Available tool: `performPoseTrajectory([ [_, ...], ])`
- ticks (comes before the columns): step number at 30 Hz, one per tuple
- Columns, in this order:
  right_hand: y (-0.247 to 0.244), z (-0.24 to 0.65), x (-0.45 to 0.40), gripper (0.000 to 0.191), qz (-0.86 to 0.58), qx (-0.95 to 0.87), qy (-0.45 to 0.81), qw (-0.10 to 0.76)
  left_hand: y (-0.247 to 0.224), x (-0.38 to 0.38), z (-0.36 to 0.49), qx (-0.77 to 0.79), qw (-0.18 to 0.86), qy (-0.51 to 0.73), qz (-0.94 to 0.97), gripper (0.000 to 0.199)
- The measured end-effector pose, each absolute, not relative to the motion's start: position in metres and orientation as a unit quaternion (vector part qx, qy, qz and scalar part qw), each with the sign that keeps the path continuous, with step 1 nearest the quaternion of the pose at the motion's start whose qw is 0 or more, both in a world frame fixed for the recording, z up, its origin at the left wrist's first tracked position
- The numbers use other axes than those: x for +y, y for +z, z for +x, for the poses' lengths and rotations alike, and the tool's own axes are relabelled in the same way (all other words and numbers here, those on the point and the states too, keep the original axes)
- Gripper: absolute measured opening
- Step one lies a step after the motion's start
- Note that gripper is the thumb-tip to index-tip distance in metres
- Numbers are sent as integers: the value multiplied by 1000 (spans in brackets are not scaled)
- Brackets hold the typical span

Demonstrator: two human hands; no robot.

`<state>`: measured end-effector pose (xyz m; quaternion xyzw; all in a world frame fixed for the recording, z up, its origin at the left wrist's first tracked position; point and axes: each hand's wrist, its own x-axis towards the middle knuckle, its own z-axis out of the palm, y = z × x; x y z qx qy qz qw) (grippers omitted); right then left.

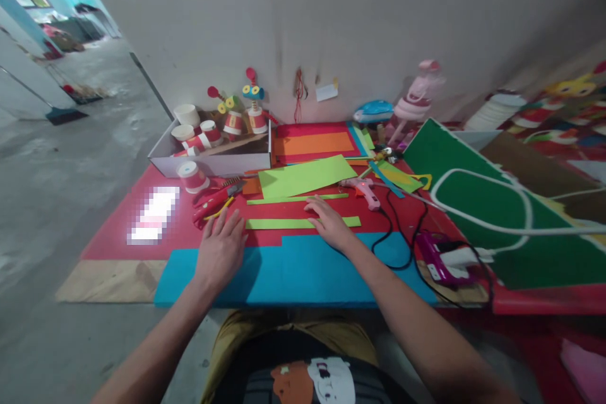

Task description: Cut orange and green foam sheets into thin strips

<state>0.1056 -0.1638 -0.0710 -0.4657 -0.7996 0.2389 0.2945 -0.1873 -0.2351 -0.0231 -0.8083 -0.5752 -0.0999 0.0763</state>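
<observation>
Palm down at the left, my left hand (221, 246) has its fingers stretched out beside the left end of a light green paper strip (279, 224). Just beyond its fingertips lie a red-handled tool (208, 203) and a thin yellow stick (226, 207). My right hand (330, 222) reaches over the right part of the strip, thumb and forefinger apart, and seems to touch it. A thinner green strip (279, 200) and a wide light green sheet (307, 178) lie farther back. Right of them is a pink glue gun (363, 190) with a small red light.
Blue sheets (331, 271) cover the table's front edge. A white box (213, 164) holds paper cups and cup figures; one red-banded cup (192, 178) stands before it. A black cord runs near a purple power strip (438, 259). A green board (502, 221) lies at right.
</observation>
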Motion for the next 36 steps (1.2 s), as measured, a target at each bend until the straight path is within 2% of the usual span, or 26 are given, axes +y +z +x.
performPoseTrajectory([
  [3, -73, 102, -163, 25, -466, -802, 225, 298, -26, -224, -153, -477, 47, -125, -869, 47],
  [6, -75, 92, -171, 32, -469, -813, 191, 288, -37, -215, -119, -422, -8, -93, -902, 50],
  [13, -65, 111, -214, 67, -473, -864, 121, 125, -48, -208, -110, -425, -45, -68, -901, 54],
  [21, -59, 155, -218, 71, -573, -808, 107, 81, -36, -199, -144, -481, -38, -30, -875, 45],
  [23, -51, 144, -213, 66, -583, -802, 89, 97, -29, -195, -144, -482, -18, -8, -876, 39],
  [27, -41, 110, -198, 35, -515, -830, 87, 195, -19, -188, -132, -468, 19, 27, -883, 24],
  [30, -44, 87, -188, 20, -442, -856, 129, 237, -22, -186, -131, -452, 46, 13, -891, 19],
  [36, -52, 70, -188, 15, -428, -876, 33, 219, -40, -195, -172, -423, 79, -69, -900, 21],
])
